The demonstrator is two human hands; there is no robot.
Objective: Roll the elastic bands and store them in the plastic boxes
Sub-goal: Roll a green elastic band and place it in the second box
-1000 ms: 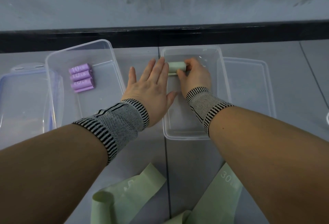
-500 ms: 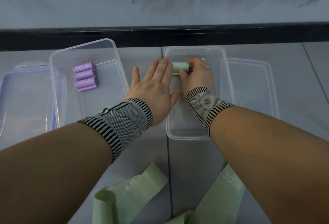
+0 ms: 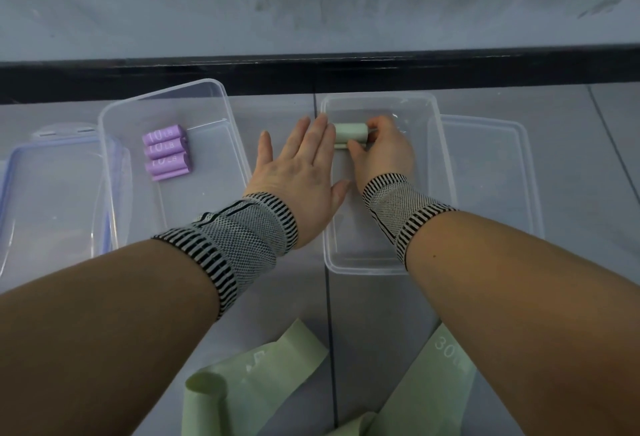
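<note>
My right hand (image 3: 382, 155) is inside the right clear plastic box (image 3: 440, 165) and pinches a rolled green elastic band (image 3: 350, 133) near the box's far end. My left hand (image 3: 299, 176) lies flat with straight fingers against the left wall of that box, fingertips beside the roll. The left clear plastic box (image 3: 221, 117) holds several rolled purple bands (image 3: 166, 153) marked 10 LB. Loose green bands (image 3: 256, 376) lie unrolled on the floor near me, one marked 30 (image 3: 440, 370).
One clear lid (image 3: 495, 176) lies right of the right box and a blue-edged lid (image 3: 45, 200) lies left of the left box. A black baseboard (image 3: 311, 72) and a grey wall run behind the boxes. Tiled floor lies between the boxes.
Both hands and the green roll stay at the far end of the right box; only the view has shifted slightly.
</note>
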